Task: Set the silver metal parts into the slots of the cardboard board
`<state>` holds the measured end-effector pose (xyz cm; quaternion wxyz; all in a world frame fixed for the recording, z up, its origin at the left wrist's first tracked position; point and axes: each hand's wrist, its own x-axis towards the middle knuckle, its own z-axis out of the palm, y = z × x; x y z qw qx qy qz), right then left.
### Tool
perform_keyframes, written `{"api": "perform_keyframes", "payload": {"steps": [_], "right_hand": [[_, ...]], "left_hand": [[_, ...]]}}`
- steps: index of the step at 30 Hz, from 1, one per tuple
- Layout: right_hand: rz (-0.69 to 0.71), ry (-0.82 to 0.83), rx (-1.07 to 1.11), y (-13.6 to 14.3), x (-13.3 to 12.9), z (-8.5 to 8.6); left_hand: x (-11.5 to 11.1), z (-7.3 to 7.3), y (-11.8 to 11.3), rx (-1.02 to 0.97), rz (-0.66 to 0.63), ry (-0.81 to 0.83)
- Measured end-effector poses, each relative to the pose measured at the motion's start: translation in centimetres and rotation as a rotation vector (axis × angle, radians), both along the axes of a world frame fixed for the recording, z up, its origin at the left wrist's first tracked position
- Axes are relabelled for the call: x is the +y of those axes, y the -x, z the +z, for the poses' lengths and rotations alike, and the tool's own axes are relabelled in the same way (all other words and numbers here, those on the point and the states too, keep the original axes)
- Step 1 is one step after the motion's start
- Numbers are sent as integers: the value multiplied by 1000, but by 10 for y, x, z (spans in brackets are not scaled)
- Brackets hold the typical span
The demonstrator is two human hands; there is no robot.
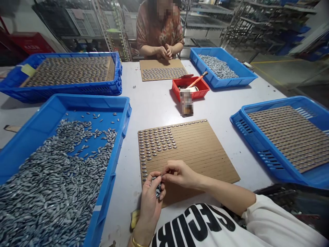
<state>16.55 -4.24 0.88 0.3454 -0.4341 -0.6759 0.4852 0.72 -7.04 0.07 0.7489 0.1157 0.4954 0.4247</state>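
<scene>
Cupped near the cardboard's lower left corner, my left hand (153,192) holds a small heap of grey, spindle-shaped metal pieces (158,190). The fingertips of my right hand (180,175) are pinched together right at my left thumb; whatever is between them is too small to make out. Both hands are over the near part of a cardboard sheet (205,147) scored with parallel lines. Rows of the same pieces (156,140) sit on its upper left part, with one line along the top edge and one column down the left edge.
Loose pieces half fill a blue tray (128,103) at left. Filled cardboard sheets lie in blue crates at back left (119,73) and right (236,120). A red box (203,94) with an orange-handled tool stands mid-table. Opposite, a person works by another cardboard sheet (154,64) and blue tray (221,82).
</scene>
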Motion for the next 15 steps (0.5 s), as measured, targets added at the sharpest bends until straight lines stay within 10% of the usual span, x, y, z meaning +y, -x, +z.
{"api": "perform_keyframes", "payload": {"steps": [15], "right_hand": [[-66,-177,-151,-3,-6,5]], "left_hand": [[-2,-5,-3,-18,-71,-5]]}}
